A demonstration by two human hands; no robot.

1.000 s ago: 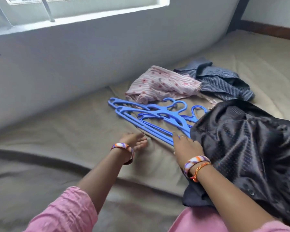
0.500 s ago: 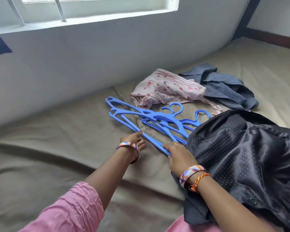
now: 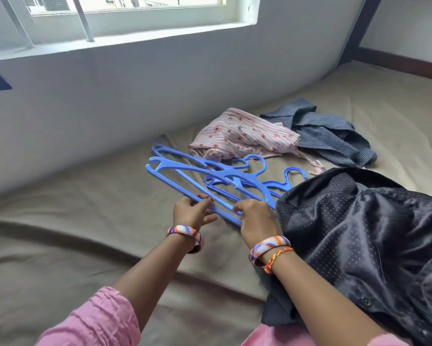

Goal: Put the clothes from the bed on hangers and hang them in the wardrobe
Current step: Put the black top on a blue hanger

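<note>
both hands work at the pile of blue plastic hangers [image 3: 225, 181] lying on the bed [image 3: 85, 221]. the left hand [image 3: 192, 213] has its fingers curled round the lower bar of the nearest hanger, pinching it from the left. the right hand [image 3: 256, 221] grips the same bar just beside it, fingers curled over the plastic, its wrist lying against the dark dotted shirt [image 3: 359, 245]. that shirt, shiny and dark with fine pale dots and a button showing near its lower edge, lies heaped over the right forearm and the bed edge, covering the right ends of the hangers. beyond the hangers a pink striped garment with flowers [image 3: 245, 136] lies crumpled, touching a grey-blue striped shirt [image 3: 329, 133] to its right. both wrists wear striped bangles. no writing or label can be read on anything. a window [image 3: 135, 18] sits in the wall above the bed.
</note>
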